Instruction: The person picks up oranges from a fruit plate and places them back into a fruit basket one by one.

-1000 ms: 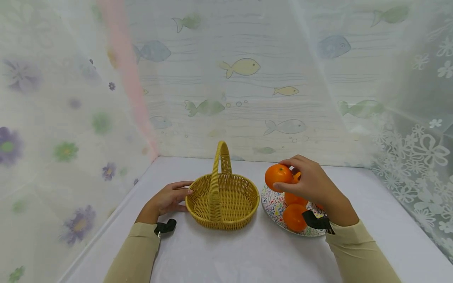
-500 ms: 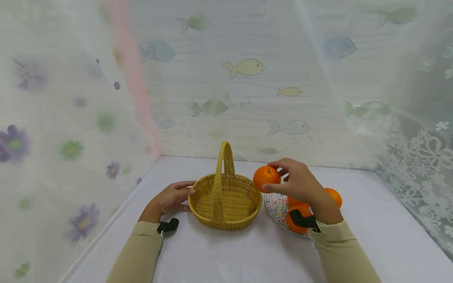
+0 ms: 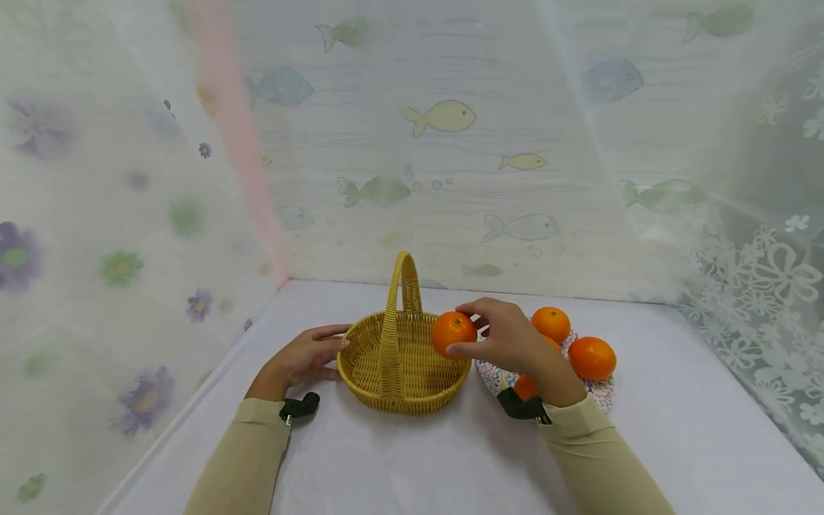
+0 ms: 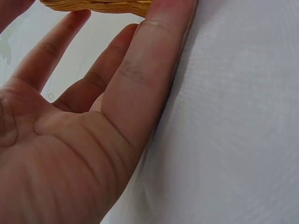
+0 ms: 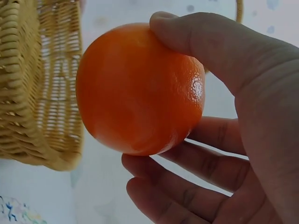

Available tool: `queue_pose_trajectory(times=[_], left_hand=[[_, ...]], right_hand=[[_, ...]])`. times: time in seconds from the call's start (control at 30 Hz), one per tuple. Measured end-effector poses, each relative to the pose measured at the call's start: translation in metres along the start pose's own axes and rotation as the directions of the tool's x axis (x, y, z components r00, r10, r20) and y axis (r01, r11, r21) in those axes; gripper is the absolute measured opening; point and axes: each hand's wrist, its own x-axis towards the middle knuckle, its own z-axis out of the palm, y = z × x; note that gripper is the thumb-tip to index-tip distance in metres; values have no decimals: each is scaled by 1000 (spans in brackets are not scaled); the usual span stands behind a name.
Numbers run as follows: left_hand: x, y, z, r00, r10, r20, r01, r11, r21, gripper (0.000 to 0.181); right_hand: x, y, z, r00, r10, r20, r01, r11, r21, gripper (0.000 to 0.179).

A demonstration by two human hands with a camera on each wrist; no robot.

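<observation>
My right hand (image 3: 502, 336) pinches an orange (image 3: 453, 334) between thumb and fingers, above the right rim of a yellow woven basket (image 3: 412, 405) with an arched handle. In the right wrist view the same orange (image 5: 140, 93) fills the middle, its thumb on top and fingertips underneath, with the basket (image 5: 58, 144) beside it at left. At the basket's left rim, my left hand (image 3: 310, 356) touches the weave with mostly straight fingers. The left wrist view shows those fingers (image 4: 135, 79) reaching the basket's edge (image 4: 98, 5).
Right of the basket, a patterned plate (image 3: 494, 377) bears several oranges (image 3: 592, 358), partly hidden by the right forearm. A white cloth covers the table (image 3: 399, 465). Printed curtains (image 3: 418, 179) stand behind and at both sides.
My right hand has carried the orange leftward from above the plate to the basket's right side, uncovering more of the plate's oranges. My left hand has stayed at the basket rim.
</observation>
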Motion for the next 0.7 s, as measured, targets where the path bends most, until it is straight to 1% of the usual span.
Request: queue_pose_trajectory(times=[0.1, 0.3, 0.5, 0.7], left_hand=[[0, 1, 0, 1000, -2, -2, 2, 1000, -5, 64], [-1, -1, -1, 1000, -3, 16, 3, 1000, -5, 62], [-1, 0, -1, 1000, -1, 6, 1, 1000, 4, 62], [0, 1, -1, 1000, 0, 14, 0, 1000, -2, 63]], right_hand=[[2, 0, 7, 1000, 6, 18, -6, 1000, -16, 74], [5, 2, 23, 998, 3, 55, -2, 999, -34, 73], [8, 6, 36, 998, -20, 51, 21, 999, -33, 72], [8, 5, 44, 998, -18, 67, 20, 999, -30, 70]])
